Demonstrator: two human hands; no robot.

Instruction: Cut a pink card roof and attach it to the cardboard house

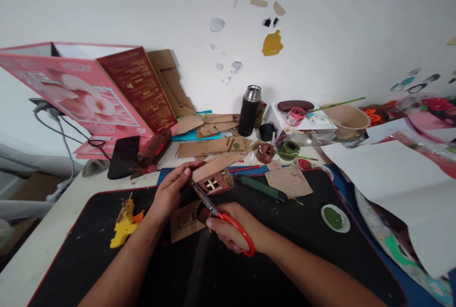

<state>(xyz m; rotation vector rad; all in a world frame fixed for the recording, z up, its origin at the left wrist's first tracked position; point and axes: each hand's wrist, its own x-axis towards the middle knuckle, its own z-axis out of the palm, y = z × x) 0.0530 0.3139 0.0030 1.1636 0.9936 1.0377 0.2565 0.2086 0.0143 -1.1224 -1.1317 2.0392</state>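
My left hand [173, 190] grips the left end of a small cardboard house [217, 181], with its thumb on the plain cardboard roof [219, 163]. The house has a reddish-brown wall and a cream-framed window. My right hand [233, 228] is closed around red-handled scissors [245, 238]; their blades point up and left, against the lower left edge of the house. Whether the blades have cardboard between them is too small to tell. Below the house, a flat cardboard piece [180, 224] lies on the black mat [278, 255], partly hidden by a dark brown object near my right fingers.
On the mat are a yellow glue gun [124, 226], a green cutter [261, 188], corrugated cardboard [290, 181] and a dish of green paint [335, 218]. Behind stand a black bottle [250, 110], paint jars [265, 153] and cardboard scraps [213, 145]. A phone [123, 157] lies left; white paper [388, 183] right.
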